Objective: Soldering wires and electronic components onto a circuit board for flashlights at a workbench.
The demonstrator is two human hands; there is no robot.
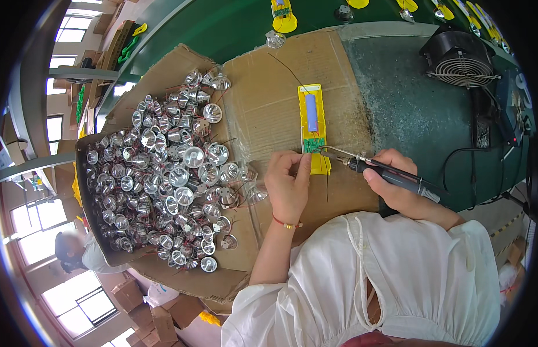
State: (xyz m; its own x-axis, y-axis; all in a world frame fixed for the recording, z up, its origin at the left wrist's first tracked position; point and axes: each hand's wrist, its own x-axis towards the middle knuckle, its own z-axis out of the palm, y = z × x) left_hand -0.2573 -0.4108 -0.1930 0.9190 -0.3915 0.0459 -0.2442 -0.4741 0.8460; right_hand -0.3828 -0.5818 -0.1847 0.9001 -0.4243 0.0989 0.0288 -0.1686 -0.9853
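Observation:
A narrow yellow plastic housing (323,168) lies on the cardboard in front of me. In it sit a purple cylindrical battery (312,114) and a small green circuit board (313,144) with thin wires. My left hand (290,180) is closed in a pinch at the board's left edge; whatever its fingertips hold is hidden. My right hand (394,176) grips a soldering iron (396,177) with a dark handle, its tip end over the board. A slim metal tool lies along the iron in the same hand; its kind is unclear.
At left, an open cardboard box (165,276) holds many silvery reflector cups (194,157) with thin wires. A black fan (459,58) with a round grille stands at back right, beside a cabled unit (513,107). More yellow housings (284,22) line the far edge. Another person (78,253) is at far left.

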